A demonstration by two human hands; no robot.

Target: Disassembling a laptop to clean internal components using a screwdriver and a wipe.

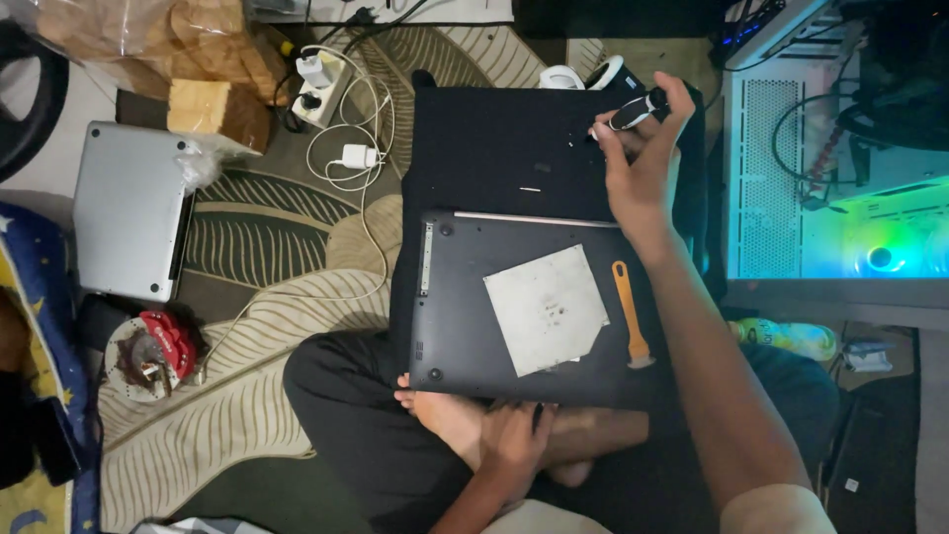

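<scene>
While the person sits cross-legged on a leaf-patterned rug (247, 396), a dark laptop (514, 297) lies upside down across their lap, with a grey square sheet (544, 309) and an orange pry tool (630, 314) on top. Just past it, the right hand (643, 158) has its fingers closed around a small black and white screwdriver (633, 111). The left hand (509, 440) rests curled on the foot, holding nothing that shows.

Laptop belly-up on my lap.
My right grip (641, 148) pinches a screwdriver (633, 111); my left grip (514, 435) rests beside the laptop (465, 336).
</scene>
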